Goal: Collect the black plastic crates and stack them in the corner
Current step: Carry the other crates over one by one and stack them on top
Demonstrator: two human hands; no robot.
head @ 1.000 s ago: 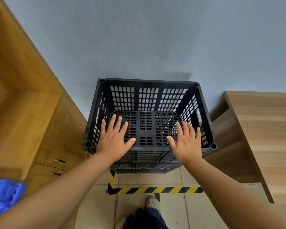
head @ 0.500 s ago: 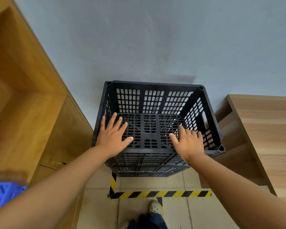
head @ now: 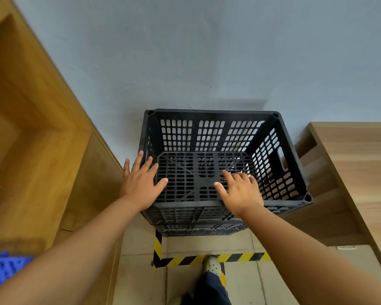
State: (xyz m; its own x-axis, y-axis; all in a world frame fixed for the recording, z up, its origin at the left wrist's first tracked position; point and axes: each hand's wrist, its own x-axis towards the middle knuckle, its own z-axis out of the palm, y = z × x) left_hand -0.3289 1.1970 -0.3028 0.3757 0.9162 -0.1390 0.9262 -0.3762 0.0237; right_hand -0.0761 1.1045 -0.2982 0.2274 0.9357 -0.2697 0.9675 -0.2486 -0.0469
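Note:
A black plastic crate [head: 271, 164] with slotted walls sits on top of a stack of black crates [head: 198, 227] against the pale wall, inside a floor area marked by striped tape. My left hand [head: 141, 183] hovers flat with spread fingers over the top crate's near left corner. My right hand [head: 240, 190] is above the near rim toward the right, fingers apart and slightly curled. Neither hand grips anything. The lower crates are mostly hidden under the top one.
A wooden cabinet [head: 40, 150] with drawers flanks the stack on the left, a wooden desk [head: 356, 164] on the right. Yellow-black tape [head: 207, 259] marks the tiled floor in front. My shoe [head: 212, 266] stands on the tape. A blue crate [head: 2, 271] shows at the lower left.
The view has shifted left, so the crate stack sits further right in frame. My left hand moved off the crate's inside to its left corner, and my right fingers curled a little.

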